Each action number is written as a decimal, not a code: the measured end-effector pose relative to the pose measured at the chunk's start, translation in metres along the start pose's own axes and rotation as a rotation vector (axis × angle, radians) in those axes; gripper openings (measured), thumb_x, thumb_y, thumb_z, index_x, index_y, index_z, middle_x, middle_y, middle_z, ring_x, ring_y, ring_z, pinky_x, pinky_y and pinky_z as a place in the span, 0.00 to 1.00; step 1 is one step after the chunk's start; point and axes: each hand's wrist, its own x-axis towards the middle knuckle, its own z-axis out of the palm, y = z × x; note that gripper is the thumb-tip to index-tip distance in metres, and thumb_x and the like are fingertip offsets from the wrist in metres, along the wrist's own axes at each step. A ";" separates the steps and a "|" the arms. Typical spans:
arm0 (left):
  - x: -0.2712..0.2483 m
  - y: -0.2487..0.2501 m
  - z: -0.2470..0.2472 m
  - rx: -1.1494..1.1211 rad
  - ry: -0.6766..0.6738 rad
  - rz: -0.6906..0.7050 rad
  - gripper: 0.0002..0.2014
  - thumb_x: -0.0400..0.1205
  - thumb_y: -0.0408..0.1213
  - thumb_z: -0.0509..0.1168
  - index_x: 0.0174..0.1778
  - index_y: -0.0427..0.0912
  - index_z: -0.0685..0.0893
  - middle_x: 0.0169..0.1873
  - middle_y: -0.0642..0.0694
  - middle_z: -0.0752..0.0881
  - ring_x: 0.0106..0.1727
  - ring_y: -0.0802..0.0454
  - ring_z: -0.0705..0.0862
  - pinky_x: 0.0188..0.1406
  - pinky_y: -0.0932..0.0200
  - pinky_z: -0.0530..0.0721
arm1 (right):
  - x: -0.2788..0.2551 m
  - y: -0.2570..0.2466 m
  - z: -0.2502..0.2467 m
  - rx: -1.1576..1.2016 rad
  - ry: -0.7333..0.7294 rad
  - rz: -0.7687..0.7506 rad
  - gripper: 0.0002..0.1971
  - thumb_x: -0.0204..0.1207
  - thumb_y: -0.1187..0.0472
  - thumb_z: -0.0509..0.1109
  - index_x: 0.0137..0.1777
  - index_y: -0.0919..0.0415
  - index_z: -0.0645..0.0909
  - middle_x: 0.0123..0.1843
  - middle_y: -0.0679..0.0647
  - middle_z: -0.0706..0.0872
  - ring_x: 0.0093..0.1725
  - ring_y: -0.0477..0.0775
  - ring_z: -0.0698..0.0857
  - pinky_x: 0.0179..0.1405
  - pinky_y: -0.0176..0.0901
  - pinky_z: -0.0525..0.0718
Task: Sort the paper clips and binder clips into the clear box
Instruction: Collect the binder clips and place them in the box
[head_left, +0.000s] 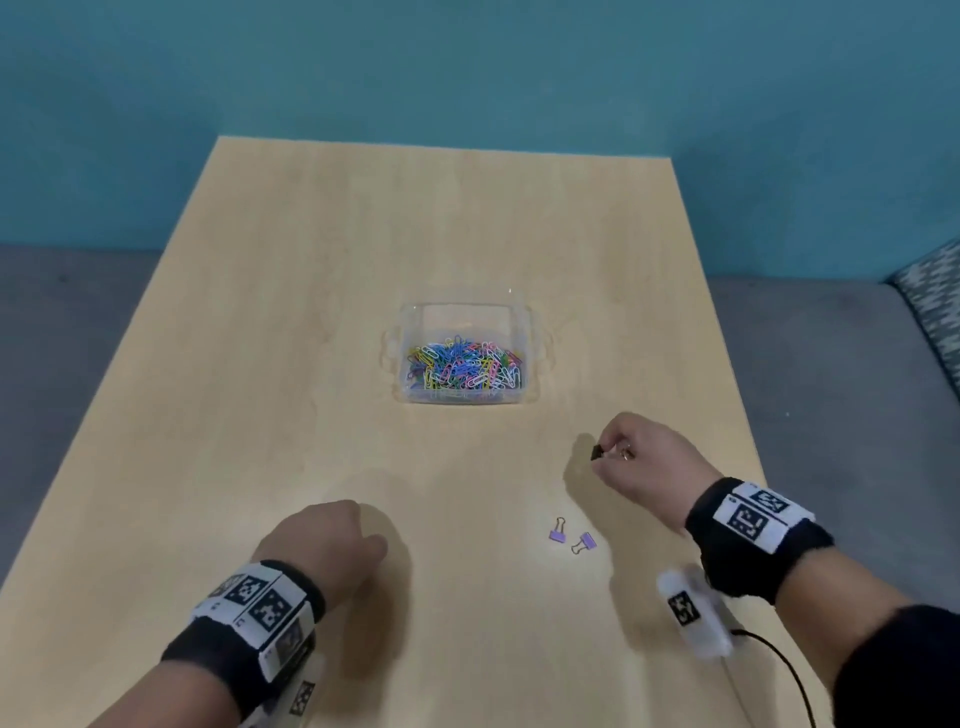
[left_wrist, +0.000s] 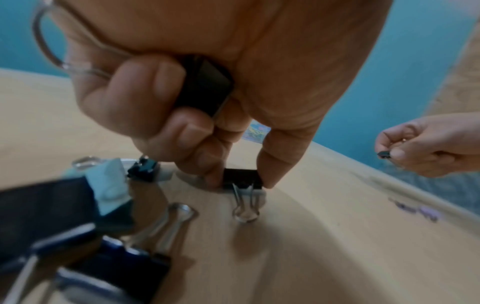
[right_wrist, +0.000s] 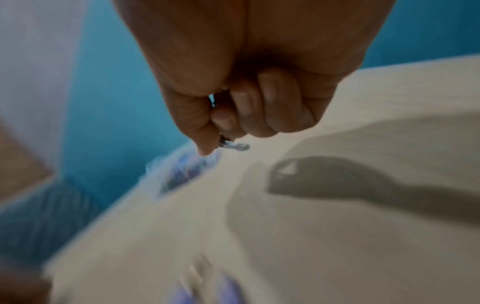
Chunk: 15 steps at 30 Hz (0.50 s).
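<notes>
Right wrist view motion-blurred; purple binder clips (right_wrist: 207, 292) smeared.

No readable words, brand names or numbers showed anywhere. The only markings were black-and-white square code patterns on the white tags of the left wristband (head_left: 254, 603) and the right wristband (head_left: 753, 517), plus one more on the white wrist camera housing (head_left: 685, 608). Those were machine codes, not text.
</notes>
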 end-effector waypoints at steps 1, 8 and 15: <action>0.000 -0.001 -0.003 -0.055 0.007 0.004 0.14 0.75 0.56 0.59 0.38 0.48 0.72 0.38 0.51 0.79 0.42 0.50 0.78 0.37 0.56 0.73 | 0.014 -0.013 -0.005 0.106 0.032 -0.006 0.06 0.71 0.57 0.74 0.42 0.54 0.78 0.34 0.50 0.82 0.28 0.49 0.80 0.25 0.40 0.75; 0.004 -0.005 -0.037 -0.577 0.083 0.006 0.19 0.63 0.56 0.64 0.31 0.40 0.79 0.23 0.48 0.82 0.27 0.50 0.80 0.28 0.56 0.76 | 0.129 -0.124 -0.015 0.268 0.054 -0.121 0.07 0.71 0.62 0.75 0.39 0.60 0.78 0.27 0.52 0.79 0.24 0.52 0.74 0.22 0.39 0.70; 0.021 0.017 -0.081 -0.596 0.270 0.038 0.13 0.74 0.47 0.67 0.34 0.41 0.78 0.17 0.60 0.81 0.26 0.55 0.77 0.26 0.58 0.68 | 0.170 -0.158 -0.001 -0.180 0.018 -0.139 0.17 0.70 0.57 0.74 0.59 0.56 0.81 0.56 0.54 0.85 0.51 0.56 0.83 0.48 0.43 0.80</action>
